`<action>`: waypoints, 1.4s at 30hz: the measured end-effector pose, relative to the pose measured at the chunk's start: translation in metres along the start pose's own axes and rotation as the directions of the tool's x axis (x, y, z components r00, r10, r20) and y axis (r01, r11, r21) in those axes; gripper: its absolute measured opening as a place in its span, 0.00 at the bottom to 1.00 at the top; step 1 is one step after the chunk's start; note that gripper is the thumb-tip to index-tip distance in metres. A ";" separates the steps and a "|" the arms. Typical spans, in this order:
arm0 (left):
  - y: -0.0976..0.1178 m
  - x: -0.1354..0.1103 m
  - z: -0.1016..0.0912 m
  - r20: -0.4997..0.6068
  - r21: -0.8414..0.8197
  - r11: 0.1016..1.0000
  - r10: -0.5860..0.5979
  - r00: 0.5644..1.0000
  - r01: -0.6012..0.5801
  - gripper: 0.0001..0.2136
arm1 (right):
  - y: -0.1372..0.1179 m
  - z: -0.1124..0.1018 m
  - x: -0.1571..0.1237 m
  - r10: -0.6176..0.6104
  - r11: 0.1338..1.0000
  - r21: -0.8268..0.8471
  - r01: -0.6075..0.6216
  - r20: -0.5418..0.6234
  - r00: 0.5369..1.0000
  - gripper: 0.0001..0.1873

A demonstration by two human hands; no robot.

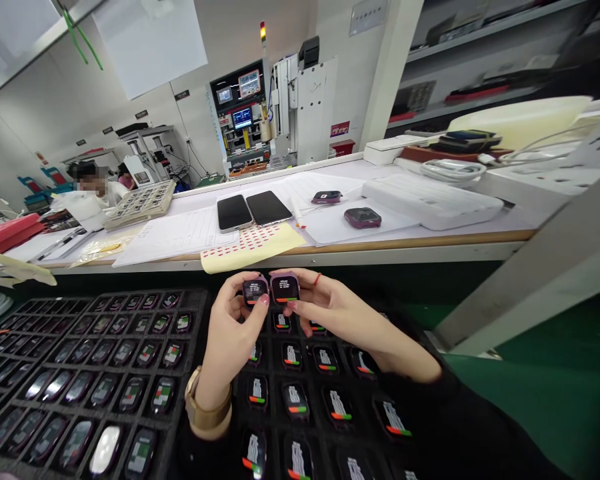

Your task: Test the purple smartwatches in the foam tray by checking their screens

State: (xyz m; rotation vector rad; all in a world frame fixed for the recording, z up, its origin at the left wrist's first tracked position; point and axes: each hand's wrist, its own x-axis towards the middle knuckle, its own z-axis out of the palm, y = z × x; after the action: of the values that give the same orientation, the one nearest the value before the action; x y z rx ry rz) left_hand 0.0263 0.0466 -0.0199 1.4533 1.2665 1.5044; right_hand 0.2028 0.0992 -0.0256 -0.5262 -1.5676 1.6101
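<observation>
My left hand (233, 327) pinches a small purple smartwatch body (255, 291) with a lit screen, held up above the trays. My right hand (330, 310) grips a second purple watch body (285, 289), its screen showing text with a red and green bar. The two watches are held side by side, almost touching. A tan watch strap (207, 410) sits on my left wrist. Beneath both hands lies a black compartment tray (273, 373) with several watch bodies, screens lit.
A second black tray (198, 333) of watch bodies lies to the left. On the white bench behind are two phones (251, 210), a yellow sheet of red stickers (253, 243), two loose purple watches (362, 217) and a white tray (430, 200). A person (93, 193) sits far left.
</observation>
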 end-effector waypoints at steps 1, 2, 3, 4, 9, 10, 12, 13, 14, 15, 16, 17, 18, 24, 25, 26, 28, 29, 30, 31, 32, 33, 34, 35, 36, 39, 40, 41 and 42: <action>0.001 0.000 0.000 0.001 0.008 1.000 0.000 1.000 0.000 0.13 | 0.001 0.000 0.000 -0.002 1.000 0.002 0.002 0.015 1.000 0.27; 0.002 -0.001 0.000 0.000 0.015 1.000 0.000 1.000 0.000 0.14 | 0.001 -0.001 0.000 -0.007 1.000 0.003 0.007 0.028 1.000 0.28; 0.003 -0.001 -0.001 -0.002 0.020 1.000 0.001 1.000 -0.001 0.14 | 0.002 -0.001 0.000 -0.010 1.000 0.001 0.010 0.036 0.999 0.31; 0.005 -0.002 -0.001 -0.008 0.022 1.000 0.005 1.000 -0.005 0.15 | 0.002 -0.002 -0.001 -0.016 1.000 -0.003 0.016 0.038 0.999 0.34; 0.011 -0.012 -0.009 -0.048 0.014 0.999 0.047 0.998 -0.047 0.22 | -0.021 0.002 -0.020 -0.106 0.994 -0.031 0.104 -0.039 0.994 0.36; 0.010 -0.014 -0.012 -0.041 0.018 0.999 0.040 0.998 -0.040 0.23 | -0.029 0.004 -0.025 -0.115 0.993 -0.043 0.112 -0.054 0.992 0.36; 0.004 -0.018 -0.018 0.003 0.043 0.999 -0.011 1.000 0.011 0.26 | -0.043 0.005 -0.034 -0.123 0.989 -0.090 0.116 -0.077 0.989 0.35; -0.002 -0.021 -0.020 0.043 0.084 0.995 -0.054 0.998 0.051 0.27 | -0.047 0.005 -0.036 -0.124 0.986 -0.124 0.114 -0.076 0.989 0.34; -0.008 -0.023 -0.022 0.085 0.147 0.985 -0.106 0.991 0.093 0.28 | -0.047 0.004 -0.038 -0.121 0.980 -0.167 0.109 -0.062 0.991 0.33; -0.016 -0.025 -0.024 0.123 0.223 0.966 -0.161 0.979 0.130 0.28 | -0.044 0.003 -0.038 -0.111 0.970 -0.221 0.100 -0.039 0.993 0.33; -0.024 -0.028 -0.025 0.153 0.304 0.940 -0.211 0.965 0.157 0.28 | -0.038 0.001 -0.039 -0.091 0.952 -0.294 0.085 -0.008 0.996 0.32; -0.033 -0.031 -0.025 0.170 0.371 0.913 -0.247 0.954 0.170 0.28 | -0.028 -0.001 -0.039 -0.054 0.919 -0.390 0.061 0.028 0.998 0.32; -0.042 -0.034 -0.025 0.180 0.419 0.891 -0.271 0.946 0.176 0.28 | -0.016 -0.003 -0.039 -0.017 0.868 -0.495 0.041 0.053 0.998 0.32; -0.085 -0.057 -0.017 0.277 0.489 0.858 -0.325 0.904 0.158 0.27 | 0.058 -0.010 -0.064 0.266 0.548 -0.827 -0.124 0.032 0.963 0.30; -0.088 -0.059 -0.017 0.296 0.493 0.857 -0.329 0.897 0.152 0.27 | 0.064 -0.009 -0.069 0.279 0.518 -0.845 -0.135 0.017 0.960 0.30; -0.091 -0.060 -0.017 0.310 0.498 0.855 -0.333 0.891 0.146 0.27 | 0.069 -0.008 -0.073 0.288 0.487 -0.861 -0.144 0.003 0.957 0.30; -0.094 -0.061 -0.017 0.325 0.514 0.847 -0.338 0.883 0.135 0.26 | 0.075 -0.005 -0.079 0.299 0.424 -0.893 -0.153 -0.022 0.954 0.30; -0.095 -0.062 -0.018 0.327 0.524 0.841 -0.341 0.882 0.131 0.26 | 0.076 -0.004 -0.080 0.301 0.392 -0.907 -0.155 -0.032 0.953 0.30; -0.096 -0.062 -0.018 0.327 0.535 0.835 -0.343 0.880 0.127 0.26 | 0.076 -0.003 -0.081 0.304 0.360 -0.920 -0.156 -0.043 0.952 0.31; -0.097 -0.062 -0.019 0.326 0.546 0.829 -0.346 0.880 0.123 0.26 | 0.075 -0.003 -0.080 0.306 0.330 -0.931 -0.156 -0.051 0.951 0.31; -0.098 -0.063 -0.019 0.323 0.555 0.823 -0.346 0.881 0.120 0.26 | 0.074 -0.004 -0.080 0.310 0.306 -0.939 -0.154 -0.055 0.949 0.31; -0.099 -0.064 -0.019 0.317 0.564 0.818 -0.344 0.884 0.116 0.26 | 0.072 -0.006 -0.078 0.311 0.288 -0.946 -0.151 -0.056 0.949 0.32; -0.100 -0.065 -0.019 0.308 0.572 0.813 -0.340 0.888 0.113 0.26 | 0.069 -0.009 -0.076 0.308 0.276 -0.950 -0.147 -0.058 0.950 0.32; -0.100 -0.066 -0.019 0.298 0.579 0.808 -0.334 0.894 0.108 0.25 | 0.067 -0.013 -0.072 0.299 0.266 -0.953 -0.146 -0.062 0.952 0.31; -0.100 -0.067 -0.019 0.287 0.586 0.804 -0.325 0.901 0.103 0.25 | 0.064 -0.018 -0.068 0.284 0.258 -0.955 -0.146 -0.069 0.956 0.30; -0.097 -0.072 -0.018 0.263 0.606 0.791 -0.298 0.918 0.083 0.24 | 0.055 -0.037 -0.050 0.239 0.237 -0.958 -0.161 -0.103 0.965 0.24; -0.094 -0.073 -0.018 0.257 0.614 0.786 -0.289 0.922 0.076 0.23 | 0.053 -0.044 -0.042 0.235 0.233 -0.958 -0.169 -0.113 0.965 0.22; -0.091 -0.075 -0.018 0.250 0.622 0.780 -0.281 0.927 0.069 0.22 | 0.052 -0.052 -0.034 0.236 0.231 -0.956 -0.178 -0.123 0.964 0.19; -0.088 -0.077 -0.017 0.240 0.630 0.774 -0.271 0.932 0.063 0.22 | 0.052 -0.060 -0.025 0.239 0.231 -0.954 -0.189 -0.133 0.962 0.17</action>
State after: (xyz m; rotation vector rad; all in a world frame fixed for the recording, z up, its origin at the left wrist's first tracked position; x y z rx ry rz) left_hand 0.0074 -0.0029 -0.1251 1.8315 1.7138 0.6975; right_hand 0.2500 0.1218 -0.0902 -1.4259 -2.5338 0.5469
